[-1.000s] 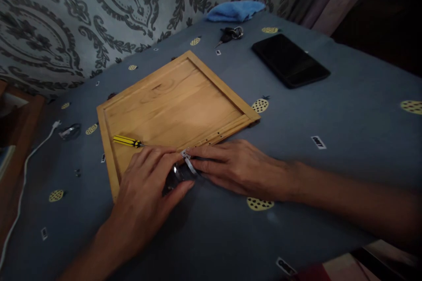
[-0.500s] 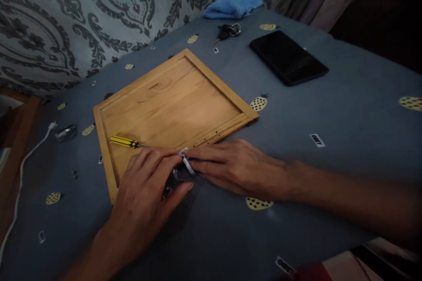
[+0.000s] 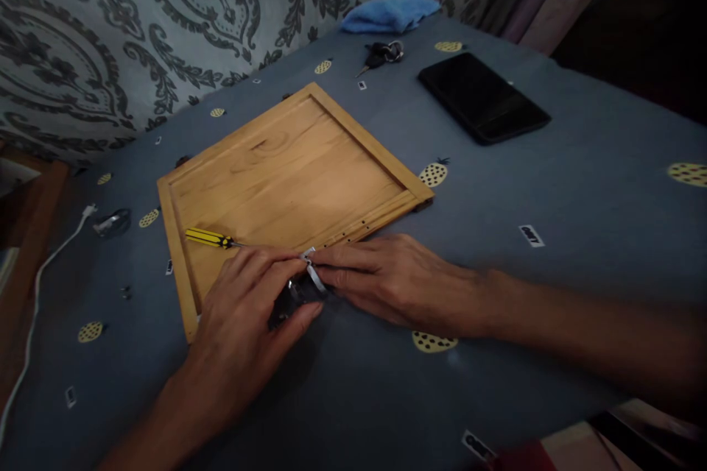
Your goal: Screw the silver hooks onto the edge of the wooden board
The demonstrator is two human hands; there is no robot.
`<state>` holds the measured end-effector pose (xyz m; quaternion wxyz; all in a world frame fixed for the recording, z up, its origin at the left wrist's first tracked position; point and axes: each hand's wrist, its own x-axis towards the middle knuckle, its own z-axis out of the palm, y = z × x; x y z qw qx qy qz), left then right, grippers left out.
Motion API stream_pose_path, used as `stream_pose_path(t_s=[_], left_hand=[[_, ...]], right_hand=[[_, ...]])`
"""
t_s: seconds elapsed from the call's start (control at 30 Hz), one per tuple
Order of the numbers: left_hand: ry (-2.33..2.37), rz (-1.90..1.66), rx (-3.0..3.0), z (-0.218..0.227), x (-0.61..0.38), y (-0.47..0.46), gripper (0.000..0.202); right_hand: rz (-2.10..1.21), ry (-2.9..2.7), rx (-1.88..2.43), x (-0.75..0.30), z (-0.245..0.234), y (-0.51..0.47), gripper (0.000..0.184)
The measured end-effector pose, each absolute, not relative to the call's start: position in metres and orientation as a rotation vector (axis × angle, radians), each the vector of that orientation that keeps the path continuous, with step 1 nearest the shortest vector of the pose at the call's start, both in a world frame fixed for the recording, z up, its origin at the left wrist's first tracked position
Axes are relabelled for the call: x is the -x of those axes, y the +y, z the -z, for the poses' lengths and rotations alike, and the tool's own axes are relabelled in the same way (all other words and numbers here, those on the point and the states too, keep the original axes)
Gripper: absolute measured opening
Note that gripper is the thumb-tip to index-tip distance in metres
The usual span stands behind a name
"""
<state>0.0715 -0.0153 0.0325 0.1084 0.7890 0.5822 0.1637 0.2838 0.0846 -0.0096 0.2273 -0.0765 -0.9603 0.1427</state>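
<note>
A framed wooden panel lies flat on the cloth, with several small dark holes along its near edge. At that edge, a small silver metal fitting, perhaps a latch or hinge, sits between my two hands. My left hand holds its left side with the fingertips, thumb apart and lower. From the right, my right hand grips the fitting with its fingers drawn together. Beneath my left fingers is something dark and shiny, mostly hidden. A yellow-and-black screwdriver rests on the panel, its tip end behind my left hand.
A black phone or tablet, keys and a blue cloth lie beyond the panel. To the left are a white cable, a small clear packet and tiny metal bits. A patterned curtain hangs behind.
Both hands stay at the panel's near edge, almost still. My left thumb and fingers have shifted very slightly around the metal fitting.
</note>
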Motion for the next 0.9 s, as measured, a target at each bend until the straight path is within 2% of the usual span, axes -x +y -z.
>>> stream_pose_path(t_s=[0.4, 0.9], left_hand=[[1.677, -0.554, -2.248, -0.0299, -0.0713, -0.0118, 0.025], [1.661, -0.605, -2.250, -0.0289, -0.0713, -0.0115, 0.024]], right_hand=[[-0.410, -2.645, 0.218, -0.2826, 0.0146, 0.0830, 0.032], [-0.411, -2.649, 0.249, -0.2812, 0.0175, 0.0812, 0.027]])
